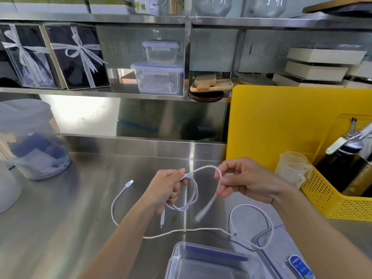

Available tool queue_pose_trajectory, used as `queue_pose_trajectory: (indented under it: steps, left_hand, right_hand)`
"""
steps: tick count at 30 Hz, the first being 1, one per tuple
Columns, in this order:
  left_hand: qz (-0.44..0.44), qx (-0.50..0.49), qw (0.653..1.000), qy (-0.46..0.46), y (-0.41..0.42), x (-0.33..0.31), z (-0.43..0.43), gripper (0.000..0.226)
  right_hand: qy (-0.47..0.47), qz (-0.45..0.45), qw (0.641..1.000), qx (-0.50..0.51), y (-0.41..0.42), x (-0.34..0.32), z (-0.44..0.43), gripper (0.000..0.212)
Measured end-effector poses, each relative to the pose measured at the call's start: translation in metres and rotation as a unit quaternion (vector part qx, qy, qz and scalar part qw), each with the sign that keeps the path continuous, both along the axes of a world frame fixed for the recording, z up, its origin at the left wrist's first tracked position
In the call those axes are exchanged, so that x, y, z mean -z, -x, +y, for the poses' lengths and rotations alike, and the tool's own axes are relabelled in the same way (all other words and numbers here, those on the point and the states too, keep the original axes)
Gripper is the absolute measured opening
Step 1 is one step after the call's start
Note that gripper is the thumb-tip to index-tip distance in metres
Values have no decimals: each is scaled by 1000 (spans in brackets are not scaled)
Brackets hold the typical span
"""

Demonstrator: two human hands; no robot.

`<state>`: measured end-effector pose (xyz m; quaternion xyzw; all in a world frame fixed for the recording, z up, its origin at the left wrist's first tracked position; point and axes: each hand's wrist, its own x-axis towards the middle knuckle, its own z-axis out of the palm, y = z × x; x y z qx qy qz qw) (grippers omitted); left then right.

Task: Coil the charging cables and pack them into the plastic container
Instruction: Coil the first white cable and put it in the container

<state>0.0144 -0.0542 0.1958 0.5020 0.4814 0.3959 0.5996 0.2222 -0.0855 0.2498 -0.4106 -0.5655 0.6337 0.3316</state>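
In the head view, the left hand (168,188) was closed around a white cable (193,190), its grip clamped on a couple of loops that hung below the fist, with one plug end dangling under it. The right hand (239,180) pinched the same cable between thumb and fingertips, holding up an arch of it that ran across to the left hand; the free end with its connector drooped below the right fingers, blurred. Both hands were held above the steel surface (60,208), clear of it.

By the look of it the coiling of this cable was well along but not finished: the last stretch had yet to be wound in. A second cable (181,230) lay loose and uncoiled on the surface, one plug near the left forearm, the far end looping over by the lid (281,256) at the lower right. The open container (201,262) sat at the bottom edge, just in front of the person, and appeared empty, so packing seemed not yet begun.

Around this stood a yellow basket (332,202) with bottles on the right, measuring cups (291,170) beside it, a yellow board (281,121) behind, and a lidded tub (30,141) at the left. Nothing blocked the way to the container; the loose cable crossing in front of it might snag.
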Motion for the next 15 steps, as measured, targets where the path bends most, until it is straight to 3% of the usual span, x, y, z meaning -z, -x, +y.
queue_pose_trajectory:
  steps: [3,5,11,15]
  left_hand:
    - [-20,26,999,18,-11,-1,-6,45]
    - [-29,31,999,20,-17,-2,-8,53]
    - [-22,-16,999,25,-8,2,-6,42]
    - [-18,-22,999,43,-5,7,-4,41]
  right_hand:
    - [-54,62,996,43,15,-4,-1,11]
    - [-104,39,990,87,25,-3,0,16]
    - [-265,-272,919,110,40,6,-4,19]
    - [-331,-347,867,134,42,15,-2,13]
